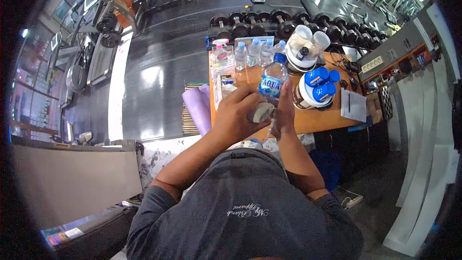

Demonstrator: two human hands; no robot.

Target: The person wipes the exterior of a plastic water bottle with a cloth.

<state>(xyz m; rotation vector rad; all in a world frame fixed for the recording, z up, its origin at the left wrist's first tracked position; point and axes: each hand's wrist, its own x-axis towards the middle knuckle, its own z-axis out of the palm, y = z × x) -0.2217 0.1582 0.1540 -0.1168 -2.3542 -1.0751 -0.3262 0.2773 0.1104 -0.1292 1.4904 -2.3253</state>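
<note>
Clear plastic with a blue cap and a blue AQUA label makes up the large bottle (272, 83), held between both hands above the near part of the desk (293, 121), its cap pointing toward the far edge. The right hand (285, 108) is wrapped along the bottle's right side. The left hand (240, 115) is closed around a bunched pale cloth (263, 112), which lies over the bottle's lower body; whether the fingers beneath it also touch the plastic, I cannot tell.

Near the desk's far left corner stands a spray bottle (221, 52) with a pink and white head. To its right, small water bottles (253, 53) with blue caps stand in a row along the far edge. Further right, a white tub (299, 58) carries clear cups (303, 33) and a small dark bottle (302, 53). Nearer, just right of the large bottle, a brown and white tub (302, 97) carries blue-lidded containers (320, 84).

A white sheet (353, 110) with a dark pen (349, 103) on it lies toward the right edge. Beside the left edge is a lilac roll (198, 108), and beyond the far edge dumbbells (280, 18) line up.
</note>
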